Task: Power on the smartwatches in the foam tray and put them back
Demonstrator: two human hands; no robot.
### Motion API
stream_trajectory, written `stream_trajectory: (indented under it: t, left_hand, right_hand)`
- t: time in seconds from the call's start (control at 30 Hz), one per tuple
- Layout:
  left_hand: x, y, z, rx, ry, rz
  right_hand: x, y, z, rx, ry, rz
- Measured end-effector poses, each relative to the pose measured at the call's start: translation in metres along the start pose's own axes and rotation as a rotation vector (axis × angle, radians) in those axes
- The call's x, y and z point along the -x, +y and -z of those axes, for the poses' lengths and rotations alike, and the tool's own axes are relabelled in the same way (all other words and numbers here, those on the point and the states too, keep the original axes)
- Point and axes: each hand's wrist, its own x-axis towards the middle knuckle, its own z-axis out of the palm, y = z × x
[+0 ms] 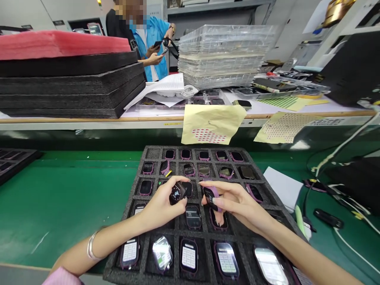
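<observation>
A black foam tray (175, 233) with square compartments lies below my hands, and most compartments in view hold a smartwatch body. My left hand (164, 204) is closed around a dark round-faced smartwatch (177, 192) whose screen is lit. In my right hand (234, 200), a purple-cased smartwatch (211, 196) is pinched between thumb and fingers, its screen turned toward the left. Both watches are held just above the tray's middle rows. In the front row, smartwatches such as the one with a white grid on its screen (189, 255) lie face up. My hands and forearms hide several compartments.
Black foam trays (71, 93) under pink foam (63, 44) stand on the shelf at left, clear plastic trays (222, 55) at centre. Yellow paper (212, 124) hangs from the shelf edge. White paper (283, 188) and cables (335, 158) lie right. Two people stand behind the shelf.
</observation>
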Motion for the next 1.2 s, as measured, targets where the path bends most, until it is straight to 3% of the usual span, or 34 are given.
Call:
stream_trajectory:
  t: [0.33,0.67,0.83,1.2]
  left_hand:
    - [0.001,-0.002,0.0,0.041,-0.027,0.005]
    - [-0.002,-0.004,0.0,0.613,-0.081,0.263]
    - [0.0,-0.008,0.0,0.619,-0.076,0.316]
    - [0.0,-0.016,-0.003,0.56,-0.104,0.253]
  right_hand:
    - [-0.001,0.002,0.0,-0.032,-0.013,0.037]
    - [-0.007,0.008,0.002,-0.064,-0.096,-0.058]
    - [-0.006,0.01,0.0,-0.032,-0.051,-0.053]
    - [-0.007,0.017,0.001,-0.056,-0.09,-0.059]
